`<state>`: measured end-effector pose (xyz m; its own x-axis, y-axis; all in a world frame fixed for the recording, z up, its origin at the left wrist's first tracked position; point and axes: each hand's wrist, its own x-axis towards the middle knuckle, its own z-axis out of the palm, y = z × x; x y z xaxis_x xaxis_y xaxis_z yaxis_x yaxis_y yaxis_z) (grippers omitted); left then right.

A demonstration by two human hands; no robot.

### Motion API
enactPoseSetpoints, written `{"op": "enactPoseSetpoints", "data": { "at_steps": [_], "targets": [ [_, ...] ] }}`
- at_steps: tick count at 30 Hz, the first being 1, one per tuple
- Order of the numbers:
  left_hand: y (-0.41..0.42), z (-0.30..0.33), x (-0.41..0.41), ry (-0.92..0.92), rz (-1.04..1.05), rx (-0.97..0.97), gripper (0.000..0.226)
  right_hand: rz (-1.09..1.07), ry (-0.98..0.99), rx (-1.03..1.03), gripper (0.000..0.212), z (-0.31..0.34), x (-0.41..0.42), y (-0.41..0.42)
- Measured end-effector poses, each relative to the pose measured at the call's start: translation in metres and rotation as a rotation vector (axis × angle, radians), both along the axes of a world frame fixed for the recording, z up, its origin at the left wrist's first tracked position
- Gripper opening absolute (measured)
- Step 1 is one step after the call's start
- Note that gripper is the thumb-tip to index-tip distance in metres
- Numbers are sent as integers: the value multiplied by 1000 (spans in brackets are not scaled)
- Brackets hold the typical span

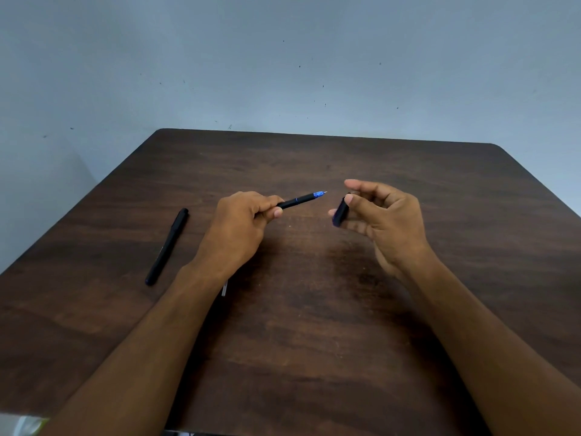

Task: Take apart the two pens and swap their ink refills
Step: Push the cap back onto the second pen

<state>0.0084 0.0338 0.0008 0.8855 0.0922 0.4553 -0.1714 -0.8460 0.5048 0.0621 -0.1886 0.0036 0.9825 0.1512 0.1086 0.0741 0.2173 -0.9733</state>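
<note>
Cap off the first pen; barrel comes next

Our left fingers [276,212] curl tight round the pen [300,199], blue tip pointing right; our right fingers [349,199] pinch its cap [341,212], just apart from the tip. We should park the cap on the counter [314,309], then unscrew the barrel gently. The second pen [168,247] lies capped, well left.

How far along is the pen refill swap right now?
Early stage. Done: one pen's cap is off, pinched in the right hand. In hand: the left hand grips that uncapped pen, its blue tip exposed, barrel not yet opened. Left: the second pen lies capped and untouched on the table; no refill is visibly out, so both removals and the swap remain.
</note>
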Motion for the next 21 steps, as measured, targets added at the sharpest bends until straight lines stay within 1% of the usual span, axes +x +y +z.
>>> {"op": "enactPoseSetpoints", "data": {
  "at_steps": [3, 8, 11, 13, 15, 17, 21],
  "targets": [
    [1, 1, -1, -25, -3, -12, 26, 0, -75, -98, 33, -3, 3, 0],
    [3, 3, -1, -13, 36, -10, 26, 44, -115, -115, 35, -6, 5, -2],
    [2, 4, -2, -4, 47, -22, 25, 108, -45, -5, 31, -7, 6, -4],
    [2, 6, -2, 6, 48, -19, 25, 166, 22, 100, 24, -8, 6, -3],
    [2, 6, -3, 5, 47, -20, 25, 202, 84, 157, 19, -9, 6, -2],
    [2, 6, -2, 11, 47, -20, 26, 222, 103, 112, 20, -10, 6, -1],
    [3, 5, -1, 36, 50, -25, 26, 174, 65, -127, 20, -11, 8, -1]
  ]
}}
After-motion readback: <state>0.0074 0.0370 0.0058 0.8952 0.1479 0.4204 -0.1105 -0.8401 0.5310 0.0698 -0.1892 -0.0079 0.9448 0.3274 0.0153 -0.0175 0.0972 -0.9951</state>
